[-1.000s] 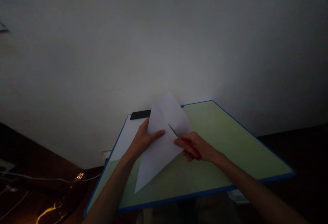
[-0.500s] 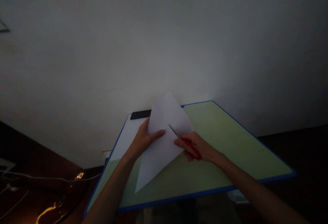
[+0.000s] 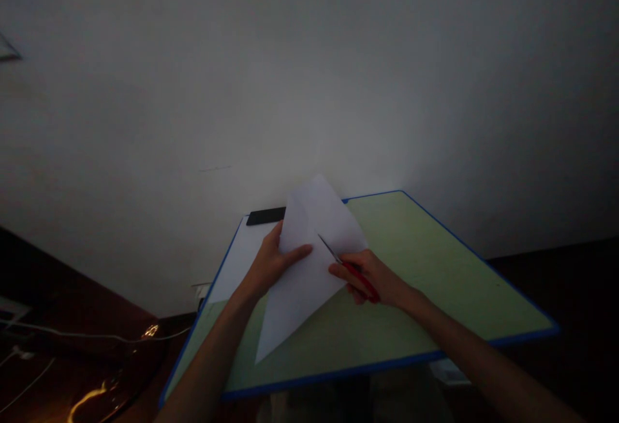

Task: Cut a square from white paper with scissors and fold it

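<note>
A sheet of white paper (image 3: 302, 294) is held up at a slant over the table. My left hand (image 3: 275, 260) grips its left side, thumb across the front and the other fingers mostly hidden behind it. In my right hand (image 3: 370, 276) is a pair of scissors (image 3: 358, 280) with red handles. Their blades point up and left over the middle of the paper and look close together. One blade shows in front of the sheet; whether the other lies behind it I cannot tell.
The table (image 3: 435, 281) has a pale green top and blue edging and stands against a grey wall (image 3: 309, 75). A flat black object (image 3: 265, 216) and a white sheet (image 3: 231, 262) lie at its back left. Cables (image 3: 97, 335) run at the lower left.
Almost nothing differs. The paper's right edge has shifted very slightly to the right, while both hands and the scissors keep nearly the same place.
</note>
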The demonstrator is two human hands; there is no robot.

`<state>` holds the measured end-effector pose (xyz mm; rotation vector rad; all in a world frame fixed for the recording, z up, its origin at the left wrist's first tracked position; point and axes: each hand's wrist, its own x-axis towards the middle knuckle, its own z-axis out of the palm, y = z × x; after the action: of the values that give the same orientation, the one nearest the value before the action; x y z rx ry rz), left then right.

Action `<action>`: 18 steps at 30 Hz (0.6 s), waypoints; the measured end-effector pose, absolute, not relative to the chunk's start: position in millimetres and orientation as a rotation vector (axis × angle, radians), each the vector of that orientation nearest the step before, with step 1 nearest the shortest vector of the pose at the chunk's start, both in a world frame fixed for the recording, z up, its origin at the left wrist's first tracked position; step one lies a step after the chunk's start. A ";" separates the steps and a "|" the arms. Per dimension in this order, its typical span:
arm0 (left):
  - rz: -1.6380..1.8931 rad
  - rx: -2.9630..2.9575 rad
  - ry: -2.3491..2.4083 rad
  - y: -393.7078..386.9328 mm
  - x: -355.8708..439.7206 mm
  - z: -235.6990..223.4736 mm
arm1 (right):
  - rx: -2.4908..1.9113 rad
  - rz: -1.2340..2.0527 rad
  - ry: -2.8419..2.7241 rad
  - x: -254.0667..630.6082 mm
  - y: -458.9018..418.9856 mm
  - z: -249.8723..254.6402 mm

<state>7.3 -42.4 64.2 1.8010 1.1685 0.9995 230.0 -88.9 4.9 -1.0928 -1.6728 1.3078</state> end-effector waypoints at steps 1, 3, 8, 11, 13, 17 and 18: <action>1.000 1.798 1.167 -42.5 7.2 64.3 | -1.091 1.305 -1.673 229.7 -88.7 4.5; 0.998 1.787 1.166 -42.5 7.0 64.4 | -1.095 1.307 -1.663 229.4 -88.6 4.0; 0.994 1.763 1.148 -42.4 7.0 64.4 | -1.025 1.333 -1.666 230.9 -90.1 6.8; 1.000 1.767 1.135 -43.1 7.2 65.1 | -1.030 1.312 -1.693 232.3 -91.8 9.1; 1.012 1.780 1.135 -43.7 7.2 65.6 | -1.038 1.305 -1.707 233.3 -92.6 9.6; 1.019 1.772 1.130 -43.7 6.7 65.6 | -1.013 1.305 -1.720 235.5 -92.6 8.2; 1.016 1.765 1.130 -43.5 6.4 65.3 | -1.008 1.301 -1.725 236.1 -92.4 7.6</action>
<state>6.4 -43.5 65.3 1.7653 1.1295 1.0158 236.1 -92.4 7.6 -1.0076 -1.7254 1.3008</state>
